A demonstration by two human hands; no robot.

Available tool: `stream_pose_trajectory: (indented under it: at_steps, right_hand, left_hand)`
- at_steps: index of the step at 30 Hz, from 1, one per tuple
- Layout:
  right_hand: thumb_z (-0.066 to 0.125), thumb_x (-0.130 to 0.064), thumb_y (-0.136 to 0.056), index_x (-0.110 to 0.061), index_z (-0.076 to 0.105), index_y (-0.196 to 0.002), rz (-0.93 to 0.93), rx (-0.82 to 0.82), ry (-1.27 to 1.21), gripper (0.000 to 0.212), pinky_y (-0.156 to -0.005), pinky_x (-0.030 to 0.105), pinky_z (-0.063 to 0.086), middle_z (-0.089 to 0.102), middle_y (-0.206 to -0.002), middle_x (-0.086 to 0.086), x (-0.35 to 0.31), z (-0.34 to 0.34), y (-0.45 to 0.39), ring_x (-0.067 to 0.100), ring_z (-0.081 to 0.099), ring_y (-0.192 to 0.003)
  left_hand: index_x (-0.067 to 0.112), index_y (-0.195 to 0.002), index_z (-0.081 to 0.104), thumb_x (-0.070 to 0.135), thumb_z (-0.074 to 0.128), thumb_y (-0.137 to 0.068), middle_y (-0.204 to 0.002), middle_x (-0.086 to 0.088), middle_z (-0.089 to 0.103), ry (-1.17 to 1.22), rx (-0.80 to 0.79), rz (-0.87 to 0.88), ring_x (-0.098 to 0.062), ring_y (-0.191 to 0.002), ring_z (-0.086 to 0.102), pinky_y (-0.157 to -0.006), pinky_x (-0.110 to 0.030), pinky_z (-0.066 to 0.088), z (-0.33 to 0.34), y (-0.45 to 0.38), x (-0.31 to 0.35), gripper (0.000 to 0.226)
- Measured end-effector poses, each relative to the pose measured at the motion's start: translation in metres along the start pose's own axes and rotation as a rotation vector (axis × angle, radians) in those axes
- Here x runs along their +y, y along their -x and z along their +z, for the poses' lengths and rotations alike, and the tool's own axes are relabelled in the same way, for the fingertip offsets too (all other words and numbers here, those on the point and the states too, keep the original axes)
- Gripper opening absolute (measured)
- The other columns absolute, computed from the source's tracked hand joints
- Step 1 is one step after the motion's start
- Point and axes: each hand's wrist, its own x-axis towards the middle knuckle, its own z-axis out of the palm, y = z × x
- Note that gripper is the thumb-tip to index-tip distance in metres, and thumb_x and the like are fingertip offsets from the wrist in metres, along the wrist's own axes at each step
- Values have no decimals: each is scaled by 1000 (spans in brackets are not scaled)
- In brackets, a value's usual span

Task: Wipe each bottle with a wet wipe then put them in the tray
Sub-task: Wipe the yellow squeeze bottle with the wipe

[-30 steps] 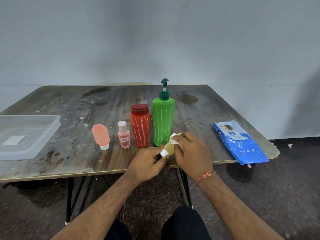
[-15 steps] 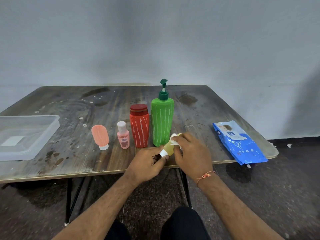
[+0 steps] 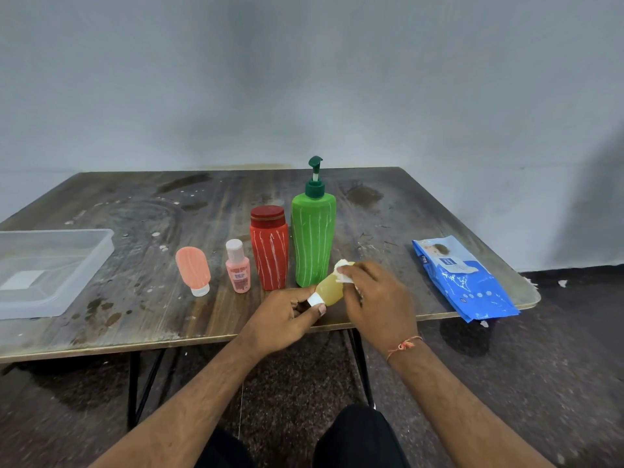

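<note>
We see both hands meeting over the near edge of the desk [image 3: 101, 211], a little right of its middle. The left hand [image 3: 287, 319] pinches the white cap end of a small yellow bottle [image 3: 330, 290] between thumb and curled fingers, so that the bottle lies tilted, cap toward us and body pointing away and to the right. The right hand [image 3: 374, 298] has its fingers curled over the far end of that bottle, pressing a crumpled white wipe [image 3: 342, 270] against it; a corner of the wipe sticks out past the fingertips. A thin orange thread circles the right wrist.

Just behind the hands stands a row of four more bottles. The tall green pump bottle [image 3: 313, 244] is upright right beside the yellow one, and the red bottle [image 3: 269, 249] with its dark red lid stands touching or nearly touching the green one's left side. Left of that is a small pink bottle [image 3: 238, 268] with a pale cap, upright, and further left a peach tube [image 3: 193, 270] standing on its clear cap, leaning slightly.

At the left edge of the desk sits the clear plastic tray [image 3: 101, 251], partly cut off by the frame, well apart from the bottles. Near the right front corner lies a blue wipes pack [image 3: 462, 278], its near end hanging over the edge.
</note>
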Motion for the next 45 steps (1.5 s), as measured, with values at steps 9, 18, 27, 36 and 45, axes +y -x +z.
stream_pose_trajectory:
  at_steps: [9,18,27,36,45]
  right_hand:
    - [62,-19,-92,-19,75,-116,-126,-73,-50,27,-67,33,56,65,-107,-4,1,-1,18,18,64,-85]
    - [52,-20,-93,-17,76,-119,13,6,-64,35,-70,33,57,67,-109,-1,-1,3,5,21,67,-87]
    - [72,-8,-87,-18,76,-110,55,28,-64,26,-64,32,55,68,-104,-3,10,0,10,20,65,-78]
    - [67,-10,-89,-20,76,-117,48,18,-104,31,-70,33,56,67,-109,-5,1,2,2,17,66,-86]
    - [75,-4,-84,-21,75,-106,172,68,-98,27,-66,23,44,68,-101,-6,9,-2,5,17,63,-76]
  left_hand:
    - [28,-135,73,15,67,-103,-94,31,75,55,-34,-28,10,-86,67,-78,-14,49,-3,0,7,35]
    - [32,-132,73,22,68,-104,-92,26,76,30,-42,-58,0,-86,71,-80,-28,57,-3,-1,6,30]
    - [38,-117,75,19,67,-104,-89,7,78,106,-52,-104,-10,-83,73,-81,-33,60,-3,-2,4,24]
    - [41,-125,73,22,68,-103,-93,13,78,78,-49,-77,-12,-86,74,-85,-41,61,-2,-2,1,29]
    - [44,-126,70,21,69,-102,-91,12,78,91,-50,-108,-8,-84,74,-85,-43,62,-1,-1,2,33]
